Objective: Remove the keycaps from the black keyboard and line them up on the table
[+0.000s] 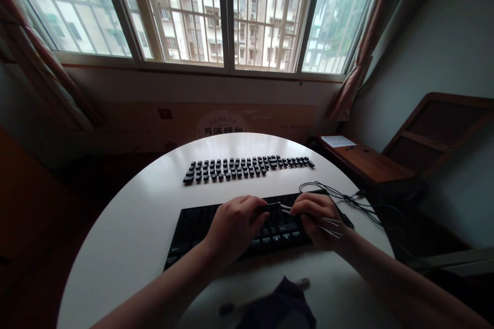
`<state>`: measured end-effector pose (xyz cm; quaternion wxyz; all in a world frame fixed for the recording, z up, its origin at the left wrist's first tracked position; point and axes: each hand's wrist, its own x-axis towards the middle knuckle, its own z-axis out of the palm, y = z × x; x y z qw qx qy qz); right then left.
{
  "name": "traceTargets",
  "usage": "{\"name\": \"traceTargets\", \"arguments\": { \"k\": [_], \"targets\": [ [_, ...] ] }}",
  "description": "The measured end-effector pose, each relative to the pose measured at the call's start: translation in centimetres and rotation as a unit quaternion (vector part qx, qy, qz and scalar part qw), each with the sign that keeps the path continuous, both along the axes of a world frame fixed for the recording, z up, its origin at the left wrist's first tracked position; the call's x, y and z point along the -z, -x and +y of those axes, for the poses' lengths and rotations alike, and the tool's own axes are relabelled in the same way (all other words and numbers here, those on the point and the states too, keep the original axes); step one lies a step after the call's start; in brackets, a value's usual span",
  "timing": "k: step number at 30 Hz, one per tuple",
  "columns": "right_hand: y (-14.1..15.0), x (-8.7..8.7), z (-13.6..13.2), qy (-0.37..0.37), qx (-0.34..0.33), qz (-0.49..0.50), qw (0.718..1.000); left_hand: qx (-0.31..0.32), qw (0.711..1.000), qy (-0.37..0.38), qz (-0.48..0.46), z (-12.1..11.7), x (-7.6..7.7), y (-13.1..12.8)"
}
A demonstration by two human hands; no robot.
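Note:
A black keyboard [193,221] lies in front of me; its upper part looks bare and keycaps show along its lower rows. Above it, my left hand [237,221] pinches a long black keycap [272,207] between thumb and fingers. Closed around a wire keycap puller [330,227] is my right hand [318,216]. One pair of the puller's wires reaches the right end of the keycap; the other pair sticks out below the hand. Several loose keycaps [231,168] sit in rows beyond the keyboard.
A coiled black cable [347,198] lies at the right of the round white table [116,247]. Nearest me are a dark purple cloth [283,303] and a blurred stick-like thing [304,284]. A wooden chair [370,164] with paper [338,141] stands at right.

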<state>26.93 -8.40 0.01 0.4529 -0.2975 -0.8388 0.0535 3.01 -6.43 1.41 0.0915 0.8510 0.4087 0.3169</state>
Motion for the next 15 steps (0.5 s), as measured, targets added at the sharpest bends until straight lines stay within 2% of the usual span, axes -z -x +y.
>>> {"name": "traceTargets", "arguments": {
  "k": [4,6,8,12,15],
  "targets": [
    [-0.8,0.3,0.4,-0.020,0.081,0.054,0.995,-0.008,1.000,-0.013,-0.014,0.4,-0.2,0.4],
    [-1.1,0.3,0.7,-0.033,0.105,0.050,0.993,-0.004,1.000,-0.015,-0.015,0.4,-0.2,0.4],
    [-1.2,0.2,0.9,-0.030,0.095,0.021,0.995,0.001,1.000,-0.010,-0.011,0.2,-0.1,0.2],
    [-0.6,0.6,1.0,0.000,0.027,-0.060,0.998,0.009,1.000,0.013,-0.005,0.0,0.1,-0.1],
    [0.2,0.8,1.1,0.000,0.021,-0.112,0.994,0.008,1.000,0.024,-0.009,0.1,0.2,0.0]
  ]
}}
